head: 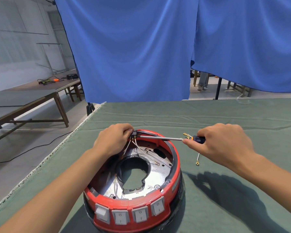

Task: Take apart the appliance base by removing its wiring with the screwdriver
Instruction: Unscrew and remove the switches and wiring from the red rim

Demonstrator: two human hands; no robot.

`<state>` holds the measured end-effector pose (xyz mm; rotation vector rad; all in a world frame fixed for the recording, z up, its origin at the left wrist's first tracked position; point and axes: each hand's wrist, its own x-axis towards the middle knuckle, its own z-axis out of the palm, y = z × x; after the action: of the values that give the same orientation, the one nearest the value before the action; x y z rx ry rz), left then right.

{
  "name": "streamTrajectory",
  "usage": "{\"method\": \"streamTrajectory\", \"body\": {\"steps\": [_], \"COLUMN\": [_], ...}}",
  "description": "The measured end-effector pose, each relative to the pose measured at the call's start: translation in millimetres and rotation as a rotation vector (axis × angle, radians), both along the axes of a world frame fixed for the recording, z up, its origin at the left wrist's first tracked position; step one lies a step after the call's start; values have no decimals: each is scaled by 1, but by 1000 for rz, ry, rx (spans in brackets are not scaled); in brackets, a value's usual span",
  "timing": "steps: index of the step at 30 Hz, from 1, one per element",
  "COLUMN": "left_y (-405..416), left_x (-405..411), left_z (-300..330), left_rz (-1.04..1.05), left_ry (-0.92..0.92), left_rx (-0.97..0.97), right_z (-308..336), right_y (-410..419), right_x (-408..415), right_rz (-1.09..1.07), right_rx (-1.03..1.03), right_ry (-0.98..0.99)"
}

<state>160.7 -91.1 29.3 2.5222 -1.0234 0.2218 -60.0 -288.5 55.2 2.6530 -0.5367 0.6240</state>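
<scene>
Appliance base: round, red rim over a black lower shell, sits open side up on the green table cloth, near the table's near-left part. Four grey rocker switches line its near wall. Inside, a shiny metal plate with a large dark cutout in the middle; thin white wires run from the far-left rim down across the plate.

Left hand at the far-left rim, fingers curled and pinching a small black connector block where the wires end. Forearm crosses over the left side of the rim.

Right hand just beyond the base's right edge, above the cloth, gripping the black and orange handle of the screwdriver. Shaft lies nearly level across the far rim, tip at the connector block beside the left fingers.

A loose wire with brass terminals lies on the cloth just right of the base, partly under the right hand.

Room: cloth runs bare to the far edge and off to the right. Left table edge close to the base, floor below it with a black cable. Blue curtain hangs behind the far edge. Wooden benches stand well off to the left.
</scene>
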Motion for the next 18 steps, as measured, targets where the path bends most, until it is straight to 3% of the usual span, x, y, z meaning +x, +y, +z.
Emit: {"method": "streamTrajectory", "body": {"steps": [12, 18], "left_y": [-2, -1], "left_x": [-3, -2], "left_z": [0, 3], "left_rz": [-6, 7], "left_ry": [7, 80], "left_rx": [-37, -132], "right_z": [-12, -1], "right_y": [4, -6], "right_x": [8, 5], "right_rz": [61, 48], "right_rx": [128, 85], "right_ry": [-42, -54]}}
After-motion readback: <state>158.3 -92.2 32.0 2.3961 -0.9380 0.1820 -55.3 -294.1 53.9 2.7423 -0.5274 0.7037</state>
